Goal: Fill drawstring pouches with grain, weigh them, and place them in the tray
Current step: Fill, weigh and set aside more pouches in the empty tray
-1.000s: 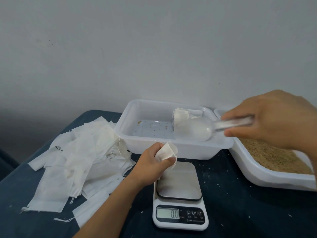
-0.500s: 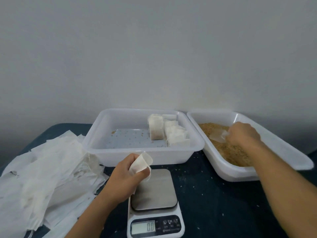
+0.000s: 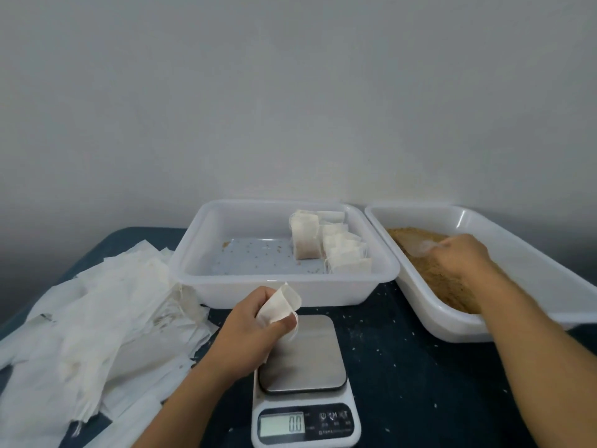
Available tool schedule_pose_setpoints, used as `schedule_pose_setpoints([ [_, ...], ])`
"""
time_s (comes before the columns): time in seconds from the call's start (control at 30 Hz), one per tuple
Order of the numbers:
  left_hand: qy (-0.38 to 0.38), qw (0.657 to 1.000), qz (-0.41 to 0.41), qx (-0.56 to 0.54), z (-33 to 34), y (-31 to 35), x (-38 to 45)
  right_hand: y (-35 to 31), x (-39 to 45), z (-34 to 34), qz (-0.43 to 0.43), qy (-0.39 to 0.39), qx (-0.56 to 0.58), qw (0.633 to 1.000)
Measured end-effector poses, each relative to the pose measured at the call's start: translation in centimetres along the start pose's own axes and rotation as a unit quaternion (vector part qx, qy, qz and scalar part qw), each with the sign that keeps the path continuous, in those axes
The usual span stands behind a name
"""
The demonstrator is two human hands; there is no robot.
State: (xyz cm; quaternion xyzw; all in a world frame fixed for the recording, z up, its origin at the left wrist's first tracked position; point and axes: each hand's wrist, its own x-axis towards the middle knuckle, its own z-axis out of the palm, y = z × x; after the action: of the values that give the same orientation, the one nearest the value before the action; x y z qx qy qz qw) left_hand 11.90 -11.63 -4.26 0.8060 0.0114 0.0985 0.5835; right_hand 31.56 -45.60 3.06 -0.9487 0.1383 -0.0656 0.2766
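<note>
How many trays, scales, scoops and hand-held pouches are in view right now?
White rectangular plastic trays: 2
White digital kitchen scale: 1
Clear plastic scoop, in right hand: 1
White fabric pouch, in left hand: 1
Total: 5

A plain pale grey wall (image 3: 290,92) fills the whole upper half of the view, evenly and softly lit. Below it sits a table (image 3: 420,383) covered in dark blue, its far edge up against the wall, and shadow darkens the lower left corner.
</note>
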Motion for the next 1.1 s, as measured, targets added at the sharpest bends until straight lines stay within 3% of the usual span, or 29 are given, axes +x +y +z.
schedule_pose_setpoints([
  [0.2, 0.009, 1.0, 0.006, -0.014, 0.1, 0.3, -0.2, 0.1, -3.0, -1.9, -0.001, 0.022, 0.201, 0.979],
  [0.37, 0.029, 0.999, 0.01, -0.033, 0.0, 0.4, -0.1, -1.9, -7.3, -3.5, -0.067, 0.034, 0.302, 0.95],
  [0.5, 0.039, 0.998, 0.006, -0.05, 0.0, 0.3, -0.1, -3.2, -10.3, -5.4, -0.102, -0.086, 0.428, 0.894],
  [0.63, 0.054, 0.996, 0.004, -0.075, -0.1, 0.4, -0.2, -3.8, -12.2, -6.5, -0.172, -0.193, 0.362, 0.896],
  [0.87, 0.065, 0.994, 0.01, -0.091, -0.3, 0.3, 0.0, -5.2, -13.8, -8.3, -0.28, -0.274, 0.12, 0.912],
  [1.1, 0.045, 0.997, 0.02, -0.058, -0.4, 0.1, 0.0, -7.6, -14.6, -9.7, -0.314, -0.269, 0.011, 0.91],
])
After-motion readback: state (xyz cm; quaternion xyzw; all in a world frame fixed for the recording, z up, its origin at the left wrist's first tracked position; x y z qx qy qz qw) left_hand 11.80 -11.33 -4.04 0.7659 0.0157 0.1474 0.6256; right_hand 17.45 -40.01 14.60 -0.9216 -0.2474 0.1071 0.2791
